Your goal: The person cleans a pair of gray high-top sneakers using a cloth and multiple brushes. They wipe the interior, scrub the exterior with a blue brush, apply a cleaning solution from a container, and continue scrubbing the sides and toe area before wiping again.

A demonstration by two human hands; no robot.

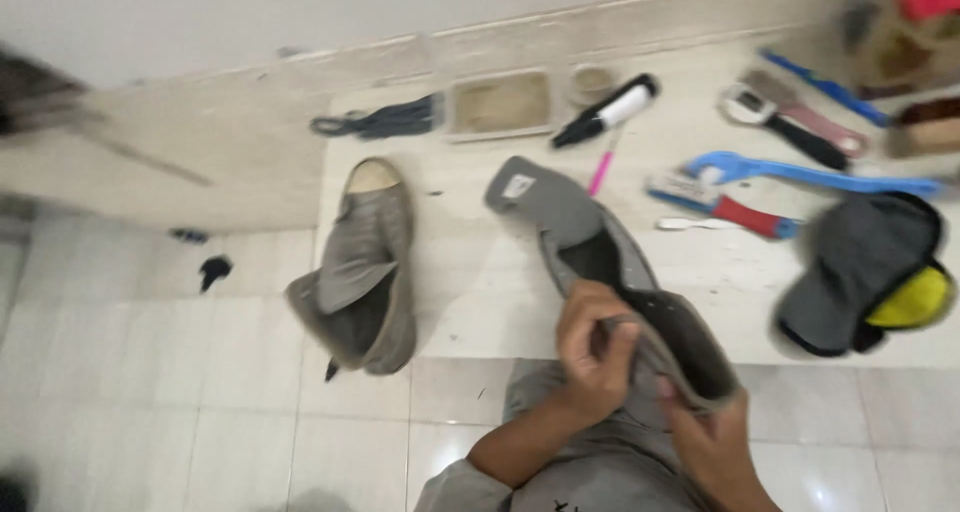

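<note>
A grey shoe lies low in the middle of the head view, its opening turned up, with a grey insole sticking out of it toward the wall. My left hand grips the near side of the shoe's opening, fingers curled over the edge. My right hand holds the shoe's heel end from below. A second grey shoe with a pale toe cap rests on the step to the left, its tongue pulled out.
Along the wall lie a dark cloth, a square tray, a small round tub, a black-and-white bottle, a pink pen, several brushes and a blue-handled tool. A black-and-yellow pad sits at right.
</note>
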